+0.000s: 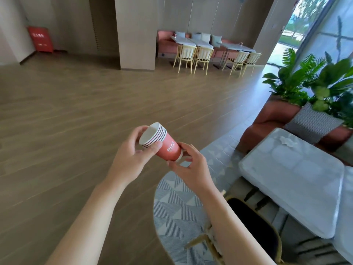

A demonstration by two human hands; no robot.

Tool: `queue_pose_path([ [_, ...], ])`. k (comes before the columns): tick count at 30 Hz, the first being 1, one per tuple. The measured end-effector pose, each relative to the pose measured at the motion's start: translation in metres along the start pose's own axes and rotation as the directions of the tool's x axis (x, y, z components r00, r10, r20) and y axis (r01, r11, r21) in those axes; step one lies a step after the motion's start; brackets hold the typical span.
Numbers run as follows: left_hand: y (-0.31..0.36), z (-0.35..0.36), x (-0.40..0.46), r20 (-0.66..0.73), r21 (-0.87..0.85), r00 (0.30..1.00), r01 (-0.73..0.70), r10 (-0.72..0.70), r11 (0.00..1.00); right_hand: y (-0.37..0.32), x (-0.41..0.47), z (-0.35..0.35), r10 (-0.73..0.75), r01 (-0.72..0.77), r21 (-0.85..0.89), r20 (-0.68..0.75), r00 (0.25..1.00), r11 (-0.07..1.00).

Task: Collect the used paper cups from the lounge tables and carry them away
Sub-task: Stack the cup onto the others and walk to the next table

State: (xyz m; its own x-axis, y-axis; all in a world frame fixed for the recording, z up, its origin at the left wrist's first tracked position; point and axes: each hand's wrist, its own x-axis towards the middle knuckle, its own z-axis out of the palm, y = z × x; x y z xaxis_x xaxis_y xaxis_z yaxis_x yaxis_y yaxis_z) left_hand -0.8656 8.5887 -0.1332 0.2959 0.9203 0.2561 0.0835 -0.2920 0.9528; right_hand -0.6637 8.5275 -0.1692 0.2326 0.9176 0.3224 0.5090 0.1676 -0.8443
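Above wood-grain floor (pixel 76 121), both hands' grips, left hand (pixel 131 157) and right hand (pixel 191 167), hold smooth nested conical paper cups (pixel 162 144).

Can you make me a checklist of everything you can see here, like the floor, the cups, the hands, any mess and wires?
Surface: wood floor; patterned rug near right.
Job's things: stack of pink paper cups, nested, tilted, held in the air.
Clutter: crumpled white scrap on the near white table.
Grippers: left hand grips the stack's rim end; right hand pinches its base.
Cables: nothing seen.
Surroundings: far tables, pale chairs, plants, red cabinet.
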Motion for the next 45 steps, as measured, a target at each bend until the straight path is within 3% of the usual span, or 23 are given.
queue_pose_path([
  [15, -0.033, -0.005, 0.111, -0.071, 0.018, 0.998, 0.005, -0.004, 1.000, 0.036, 0.124, 0.025, -0.065, 0.064, 0.041, 0.028, 0.997, 0.997],
  [21, -0.033, 0.037, 0.201, -0.066, 0.061, 0.997, -0.031, 0.035, 0.998, 0.076, 0.213, -0.006, -0.096, 0.096, 0.029, 0.009, 0.995, 0.995],
  [29, -0.045, 0.126, 0.307, 0.042, 0.120, 0.999, -0.023, 0.018, 0.993, 0.153, 0.297, -0.072, -0.013, 0.013, 0.002, 0.005, 1.000, 1.000],
  [37, -0.064, 0.188, 0.381, 0.132, 0.178, 0.990, -0.076, 0.052, 0.981, 0.196, 0.342, -0.116, 0.021, -0.031, -0.134, -0.073, 0.997, 0.991],
  [45, -0.109, 0.250, 0.474, 0.291, 0.101, 0.956, -0.080, 0.048, 0.992, 0.237, 0.382, -0.145, 0.035, -0.108, -0.413, -0.179, 0.983, 0.905],
])
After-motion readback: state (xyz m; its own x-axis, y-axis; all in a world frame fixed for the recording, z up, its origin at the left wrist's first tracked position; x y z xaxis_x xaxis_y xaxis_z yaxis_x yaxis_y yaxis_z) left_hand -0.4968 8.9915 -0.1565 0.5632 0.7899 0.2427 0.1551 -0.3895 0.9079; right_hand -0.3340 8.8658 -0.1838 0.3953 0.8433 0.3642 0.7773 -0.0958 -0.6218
